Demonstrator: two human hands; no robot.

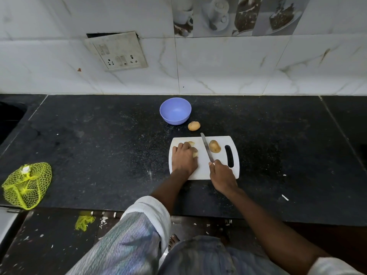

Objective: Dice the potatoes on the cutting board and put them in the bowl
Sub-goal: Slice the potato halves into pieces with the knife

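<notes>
A white cutting board [220,165] lies on the black counter. My left hand [183,158] covers potato pieces [195,152] at the board's left side, fingers curled over them. My right hand [222,175] grips the handle of a knife [206,147], whose blade points away across the board's middle. A whole potato [214,146] sits on the board right of the blade. Another whole potato [194,126] lies on the counter just beyond the board. An empty purple bowl [175,110] stands behind it.
A yellow mesh bag [26,184] lies at the counter's front left edge. A tiled wall with a switch plate [117,51] backs the counter. A dark opening [10,118] sits at the far left. Black counter [288,135] extends right of the board.
</notes>
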